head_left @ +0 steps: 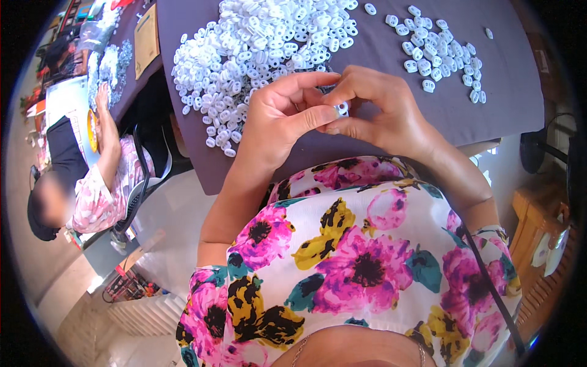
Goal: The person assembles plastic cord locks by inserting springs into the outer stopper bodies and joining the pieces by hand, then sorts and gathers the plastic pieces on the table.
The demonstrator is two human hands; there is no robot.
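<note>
A small white cord lock (pixel 342 109), oval with two holes, is pinched where my hands meet above the table's near edge. My left hand (pixel 282 116) is closed, its thumb pressed against the piece. From the other side, the curled fingers and thumb of my right hand (pixel 380 107) grip it as well. My fingers cover most of it. Just beyond my left hand spreads a big heap of similar white two-hole pieces (pixel 263 40), with some greyish parts among them near my fingertips. A smaller group of white pieces (pixel 437 52) lies farther right.
A dark grey cloth (pixel 501 79) covers the table. At the left, another person (pixel 101 196) sits by a second table holding clear and white parts and a brown board (pixel 147 40). A wooden stool (pixel 538 220) stands at the right.
</note>
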